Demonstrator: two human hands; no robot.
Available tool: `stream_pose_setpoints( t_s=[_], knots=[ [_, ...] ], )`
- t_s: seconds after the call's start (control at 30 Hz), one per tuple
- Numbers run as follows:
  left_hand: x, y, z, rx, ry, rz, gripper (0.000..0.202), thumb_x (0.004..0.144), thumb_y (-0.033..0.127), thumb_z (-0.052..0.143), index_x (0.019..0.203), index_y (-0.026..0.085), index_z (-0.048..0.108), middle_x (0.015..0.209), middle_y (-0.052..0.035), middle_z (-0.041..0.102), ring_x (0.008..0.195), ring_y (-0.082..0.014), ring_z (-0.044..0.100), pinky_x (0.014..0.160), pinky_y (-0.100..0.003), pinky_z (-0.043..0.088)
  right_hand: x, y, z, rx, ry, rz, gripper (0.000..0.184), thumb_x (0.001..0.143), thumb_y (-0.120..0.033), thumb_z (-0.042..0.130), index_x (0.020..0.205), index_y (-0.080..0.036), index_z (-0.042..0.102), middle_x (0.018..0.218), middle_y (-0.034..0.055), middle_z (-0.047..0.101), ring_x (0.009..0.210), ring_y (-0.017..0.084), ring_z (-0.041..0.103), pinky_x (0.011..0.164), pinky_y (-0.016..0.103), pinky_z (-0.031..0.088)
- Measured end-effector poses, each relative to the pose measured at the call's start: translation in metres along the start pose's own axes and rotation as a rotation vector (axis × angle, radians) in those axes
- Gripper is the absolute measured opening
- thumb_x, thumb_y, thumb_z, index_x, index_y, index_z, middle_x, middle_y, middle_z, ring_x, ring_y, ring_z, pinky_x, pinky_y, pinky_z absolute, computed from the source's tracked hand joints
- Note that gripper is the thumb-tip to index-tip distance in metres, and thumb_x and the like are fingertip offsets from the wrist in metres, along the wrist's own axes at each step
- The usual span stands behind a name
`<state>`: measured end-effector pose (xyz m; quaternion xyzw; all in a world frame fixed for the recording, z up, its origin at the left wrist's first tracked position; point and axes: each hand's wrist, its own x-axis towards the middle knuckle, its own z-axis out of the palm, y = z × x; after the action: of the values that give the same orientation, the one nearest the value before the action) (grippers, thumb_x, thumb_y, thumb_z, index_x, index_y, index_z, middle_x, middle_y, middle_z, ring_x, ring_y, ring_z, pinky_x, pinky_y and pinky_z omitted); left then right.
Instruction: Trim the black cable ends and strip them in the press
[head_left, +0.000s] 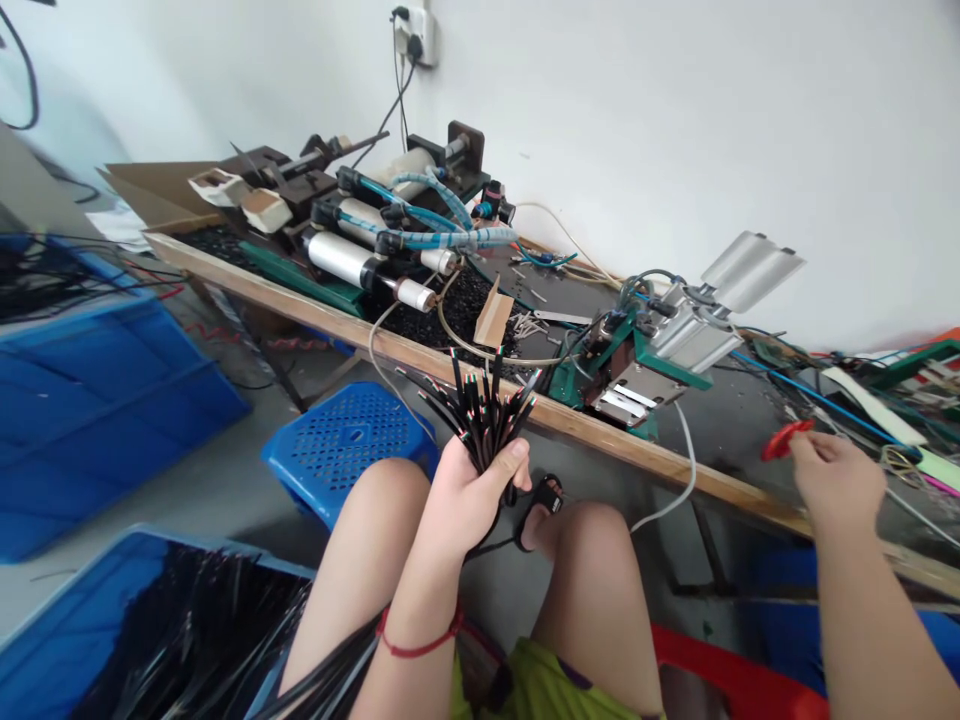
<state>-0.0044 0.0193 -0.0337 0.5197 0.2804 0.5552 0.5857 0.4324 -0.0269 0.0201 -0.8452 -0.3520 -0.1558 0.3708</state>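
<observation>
My left hand (480,490) is wrapped round a bundle of black cables (480,415) above my knees. Their cut ends fan out upward, with small red, white and green wire tips showing. The rest of the bundle trails down past my forearm to the lower left. Off to the right, over the bench, my right hand (838,482) pinches a small red object (786,440), whose kind I cannot make out. A green-based press with metal cylinders (675,335) stands on the bench between the two hands.
A wood-edged workbench (360,335) runs across, carrying pneumatic cylinders (341,265), hoses and black scraps. A blue stool (337,440) stands left of my knees. Blue crates (97,400) with black cables are at the left. A red seat edge (735,670) shows at lower right.
</observation>
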Motion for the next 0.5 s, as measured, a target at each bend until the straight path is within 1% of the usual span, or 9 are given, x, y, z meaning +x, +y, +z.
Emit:
stream_pose_setpoints(
  t_s=[0.07, 0.13, 0.2, 0.23, 0.3, 0.33, 0.4, 0.47, 0.5],
  knots=[
    [0.001, -0.003, 0.001, -0.013, -0.011, 0.01, 0.045, 0.107, 0.044, 0.078, 0.07, 0.022, 0.069, 0.063, -0.0023, 0.068, 0.06, -0.0175, 0.063, 0.066, -0.035, 0.051, -0.024, -0.011, -0.003, 0.297, -0.043, 0.108, 0.05, 0.107, -0.051, 0.057, 0.063, -0.033, 0.042, 0.06, 0.0073, 0.057, 0.047, 0.012, 0.035, 0.055, 0.046, 0.034],
    [0.002, -0.006, 0.002, -0.019, -0.024, 0.016, 0.045, 0.108, 0.044, 0.077, 0.07, 0.022, 0.068, 0.063, -0.0019, 0.068, 0.06, -0.0168, 0.062, 0.065, -0.035, 0.05, -0.054, -0.027, -0.006, 0.543, -0.087, 0.185, 0.04, 0.101, -0.052, 0.053, 0.067, -0.031, 0.046, 0.066, 0.0049, 0.055, 0.047, 0.01, 0.031, 0.051, 0.041, 0.031],
    [0.003, -0.007, 0.003, -0.013, -0.035, 0.017, 0.046, 0.11, 0.044, 0.077, 0.07, 0.021, 0.068, 0.064, -0.0017, 0.068, 0.06, -0.0161, 0.061, 0.065, -0.034, 0.049, -0.093, -0.049, -0.008, 0.842, -0.17, 0.268, 0.028, 0.089, -0.051, 0.062, 0.074, -0.027, 0.059, 0.073, 0.004, 0.056, 0.051, 0.009, 0.038, 0.049, 0.033, 0.034],
    [0.003, -0.008, 0.003, -0.005, -0.038, 0.016, 0.047, 0.11, 0.045, 0.077, 0.07, 0.021, 0.068, 0.064, -0.0017, 0.067, 0.06, -0.0159, 0.061, 0.065, -0.034, 0.049, -0.114, -0.062, -0.008, 1.093, -0.225, 0.344, 0.024, 0.079, -0.047, 0.072, 0.079, -0.024, 0.065, 0.078, 0.0033, 0.058, 0.055, 0.009, 0.042, 0.05, 0.028, 0.035],
    [0.003, -0.007, 0.003, 0.023, -0.054, 0.015, 0.049, 0.111, 0.046, 0.076, 0.07, 0.02, 0.067, 0.064, -0.0016, 0.067, 0.061, -0.0154, 0.06, 0.066, -0.033, 0.048, -0.158, -0.091, -0.006, 1.45, -0.382, 0.476, 0.032, 0.064, -0.036, 0.089, 0.08, -0.022, 0.065, 0.079, -0.0004, 0.059, 0.06, 0.009, 0.048, 0.053, 0.023, 0.041],
    [0.002, -0.006, 0.003, 0.037, -0.072, 0.016, 0.051, 0.111, 0.047, 0.076, 0.069, 0.02, 0.066, 0.063, -0.0014, 0.066, 0.06, -0.0149, 0.059, 0.065, -0.032, 0.048, -0.178, -0.106, -0.003, 1.518, -0.457, 0.502, 0.037, 0.065, -0.034, 0.095, 0.078, -0.021, 0.062, 0.076, -0.0025, 0.057, 0.061, 0.009, 0.048, 0.054, 0.022, 0.043],
    [-0.001, -0.004, 0.002, 0.042, -0.127, 0.013, 0.054, 0.111, 0.05, 0.076, 0.068, 0.02, 0.063, 0.061, 0.0, 0.062, 0.058, -0.0133, 0.056, 0.063, -0.031, 0.046, -0.212, -0.133, 0.004, 1.516, -0.6, 0.494, 0.047, 0.078, -0.038, 0.1, 0.07, -0.021, 0.056, 0.064, -0.0058, 0.05, 0.055, 0.008, 0.043, 0.052, 0.021, 0.039],
    [-0.004, -0.001, 0.001, 0.001, -0.189, -0.003, 0.054, 0.109, 0.054, 0.078, 0.072, 0.02, 0.06, 0.061, 0.0017, 0.059, 0.056, -0.0116, 0.052, 0.058, -0.029, 0.042, -0.234, -0.153, 0.011, 1.466, -0.752, 0.451, 0.056, 0.092, -0.05, 0.096, 0.066, -0.021, 0.056, 0.057, -0.006, 0.048, 0.05, 0.007, 0.039, 0.049, 0.023, 0.032],
    [-0.005, 0.0, 0.001, -0.03, -0.204, -0.016, 0.051, 0.108, 0.055, 0.081, 0.076, 0.02, 0.061, 0.062, 0.0025, 0.059, 0.054, -0.011, 0.051, 0.055, -0.028, 0.041, -0.24, -0.159, 0.014, 1.441, -0.822, 0.424, 0.057, 0.095, -0.057, 0.093, 0.067, -0.02, 0.06, 0.055, -0.0054, 0.05, 0.049, 0.007, 0.039, 0.05, 0.024, 0.031]
  ],
)
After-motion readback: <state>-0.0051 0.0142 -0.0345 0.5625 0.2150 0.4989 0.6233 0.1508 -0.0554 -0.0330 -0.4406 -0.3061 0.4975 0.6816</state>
